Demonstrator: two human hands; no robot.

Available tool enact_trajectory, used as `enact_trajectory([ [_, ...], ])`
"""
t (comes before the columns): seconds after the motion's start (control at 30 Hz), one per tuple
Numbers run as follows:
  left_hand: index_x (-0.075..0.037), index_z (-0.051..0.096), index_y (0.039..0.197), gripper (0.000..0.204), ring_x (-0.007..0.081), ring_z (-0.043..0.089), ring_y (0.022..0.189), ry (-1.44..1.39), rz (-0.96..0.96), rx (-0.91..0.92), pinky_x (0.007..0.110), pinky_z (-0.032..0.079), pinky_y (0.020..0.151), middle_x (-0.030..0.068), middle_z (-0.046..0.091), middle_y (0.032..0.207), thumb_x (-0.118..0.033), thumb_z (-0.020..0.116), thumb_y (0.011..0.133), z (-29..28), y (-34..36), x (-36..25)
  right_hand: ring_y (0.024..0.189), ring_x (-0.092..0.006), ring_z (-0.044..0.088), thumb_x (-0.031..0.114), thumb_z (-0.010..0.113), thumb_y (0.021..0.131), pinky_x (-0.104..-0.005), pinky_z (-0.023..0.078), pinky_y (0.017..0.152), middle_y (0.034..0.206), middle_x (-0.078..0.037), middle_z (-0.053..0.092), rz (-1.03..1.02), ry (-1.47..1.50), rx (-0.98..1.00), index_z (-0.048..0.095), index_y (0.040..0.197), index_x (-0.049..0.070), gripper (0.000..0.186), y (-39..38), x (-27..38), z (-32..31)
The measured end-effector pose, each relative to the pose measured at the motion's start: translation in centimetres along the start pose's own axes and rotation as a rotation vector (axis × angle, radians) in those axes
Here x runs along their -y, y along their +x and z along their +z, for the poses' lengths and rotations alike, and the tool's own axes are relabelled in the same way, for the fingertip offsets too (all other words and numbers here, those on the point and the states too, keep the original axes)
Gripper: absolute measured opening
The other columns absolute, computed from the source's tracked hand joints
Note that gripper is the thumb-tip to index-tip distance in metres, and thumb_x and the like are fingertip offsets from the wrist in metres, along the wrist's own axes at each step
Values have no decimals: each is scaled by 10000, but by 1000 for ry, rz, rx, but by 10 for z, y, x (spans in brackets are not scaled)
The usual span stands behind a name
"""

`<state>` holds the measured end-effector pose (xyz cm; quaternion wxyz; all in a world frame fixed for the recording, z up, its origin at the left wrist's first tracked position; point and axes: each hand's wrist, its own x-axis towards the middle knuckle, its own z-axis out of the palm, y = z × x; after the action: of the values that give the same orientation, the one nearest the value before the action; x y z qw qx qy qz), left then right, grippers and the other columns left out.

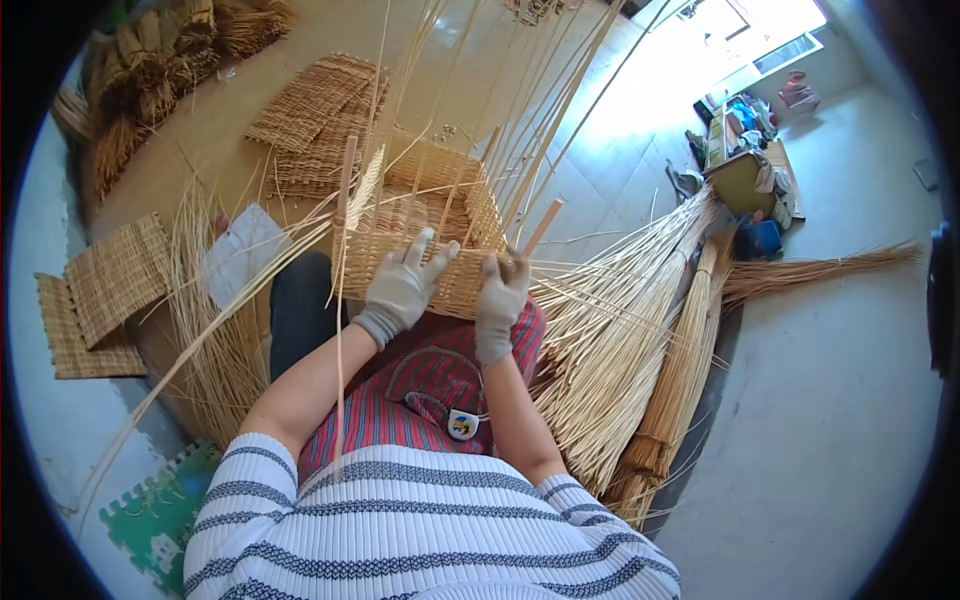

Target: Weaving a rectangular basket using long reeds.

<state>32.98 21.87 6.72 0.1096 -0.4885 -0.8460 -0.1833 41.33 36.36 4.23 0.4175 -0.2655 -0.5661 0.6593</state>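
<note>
Above red-striped lap cloth point(362, 420): 1 rectangular tan wicker basket point(457, 287), likely light, springy, best gripped by the near wall. On it, grey-gloved left hand point(398, 290) with fingers spread; grey-gloved right hand point(501, 308) with fingers narrowed, exact hold impossible to tell.

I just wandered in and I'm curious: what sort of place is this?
Probably a basket-weaving workshop, perhaps a home one: there's a partly woven basket, a spread of pale canes and flat woven panels.
</note>
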Motion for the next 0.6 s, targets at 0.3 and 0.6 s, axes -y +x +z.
enact_trajectory([
  [0.3,-148,611,1342,447,303,656,1000,0,-61,-17,423,532,805,192,510,1323,-332,626,935,13,22,-8,979,-185,677,55,490,1019,-285,564,711,1057,-100,656,-57,-64,53,477,1344,91,327,47,39,-19],
  [0.6,-49,692,776,513,357,678,771,-250,-183,-47,462,545,694,178,702,938,-472,516,1004,9,82,0,984,-181,682,188,521,1069,-319,589,781,1045,-76,688,-95,-198,174,606,1137,53,174,6,68,-45],
])
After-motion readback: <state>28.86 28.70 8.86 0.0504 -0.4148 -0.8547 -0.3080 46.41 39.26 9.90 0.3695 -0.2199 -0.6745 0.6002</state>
